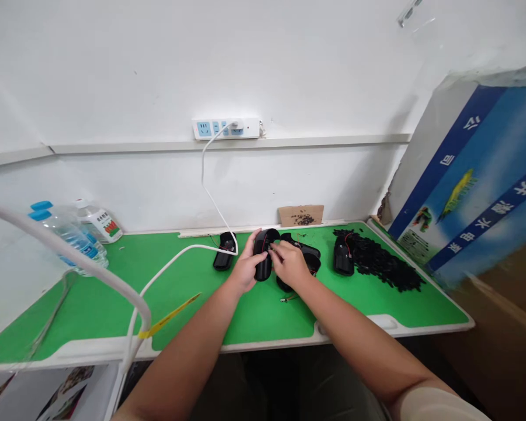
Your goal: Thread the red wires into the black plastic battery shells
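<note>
My left hand (246, 263) is wrapped round a black curved plastic housing (263, 269), held upright above the green table (179, 275). Red wire shows inside the housing. The fingers of my right hand (288, 262) are pinched together at the housing's inner side; whatever they hold is too small to make out. Behind and beside my right hand lie more black housings (311, 260) with wires, partly hidden by the hand. Another black housing (225, 252) rests on the table left of my left hand.
At right are a black housing (343, 255), a pile of small black parts (386, 260) and a large blue box (486, 169). Cardboard with small bits (301, 215) stands by the wall. Bottles (76, 242) are at left. A white cable (170, 255) runs from a power strip (228, 127).
</note>
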Motion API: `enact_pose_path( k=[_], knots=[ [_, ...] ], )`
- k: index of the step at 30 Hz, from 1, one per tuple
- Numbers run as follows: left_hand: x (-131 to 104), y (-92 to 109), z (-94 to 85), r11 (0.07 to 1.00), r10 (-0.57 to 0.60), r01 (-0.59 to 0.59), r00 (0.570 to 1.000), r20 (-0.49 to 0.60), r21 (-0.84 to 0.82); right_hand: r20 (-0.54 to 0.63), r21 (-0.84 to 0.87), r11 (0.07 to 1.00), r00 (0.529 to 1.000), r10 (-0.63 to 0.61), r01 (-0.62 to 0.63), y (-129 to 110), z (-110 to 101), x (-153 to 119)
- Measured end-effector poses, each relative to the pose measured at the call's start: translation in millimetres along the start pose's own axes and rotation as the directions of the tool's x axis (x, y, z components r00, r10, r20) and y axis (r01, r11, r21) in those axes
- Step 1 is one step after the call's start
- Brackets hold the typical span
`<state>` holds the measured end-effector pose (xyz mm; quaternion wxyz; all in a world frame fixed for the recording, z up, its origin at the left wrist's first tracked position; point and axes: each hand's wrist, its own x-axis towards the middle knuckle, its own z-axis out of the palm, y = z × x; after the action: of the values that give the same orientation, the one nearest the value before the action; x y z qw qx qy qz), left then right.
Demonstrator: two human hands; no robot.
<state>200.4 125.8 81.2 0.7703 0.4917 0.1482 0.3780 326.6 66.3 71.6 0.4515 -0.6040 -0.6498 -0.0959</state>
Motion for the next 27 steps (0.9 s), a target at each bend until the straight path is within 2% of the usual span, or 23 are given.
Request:
enact_pose_path(
  k=[3, 7, 12, 16, 22, 27],
  knots=[
    [0.0, -1.0, -0.2, 1.0, -0.003, 0.003, 1.0, -0.009, -0.017, 0.008, 0.109, 0.993, 0.999, 0.044, -0.044, 0.8, 5.8, -4.2],
    [0.3, -0.9, -2.0, 0.999, -0.02, 0.019, 1.0, -0.024, -0.041, 0.142, 0.226, 0.97, 0.988, 0.059, -0.09, -1.1, 6.8, -7.8],
    [4.2, -0.1, -5.8, 0.993, -0.053, 0.045, 0.996, -0.067, -0.11, 0.243, 0.007, 0.997, 0.967, 0.074, -0.078, -9.5, 2.5, -8.0],
    [7.7, 2.3, -5.9, 0.983, -0.104, 0.081, 0.986, -0.133, -0.166, 0.247, -0.089, 0.995, 0.966, 0.074, -0.053, -10.0, 0.5, -5.5],
    [6.6, 6.4, -1.3, 0.983, -0.107, 0.089, 0.988, -0.111, -0.159, 0.182, 0.031, 0.999, 0.983, -0.022, 0.017, 2.5, 0.5, -6.1],
    [4.6, 5.2, 0.0, 0.991, -0.073, 0.062, 0.994, -0.087, -0.121, 0.162, 0.088, 0.996, 0.986, -0.045, 0.031, 1.4, 3.9, -7.6]
  ],
)
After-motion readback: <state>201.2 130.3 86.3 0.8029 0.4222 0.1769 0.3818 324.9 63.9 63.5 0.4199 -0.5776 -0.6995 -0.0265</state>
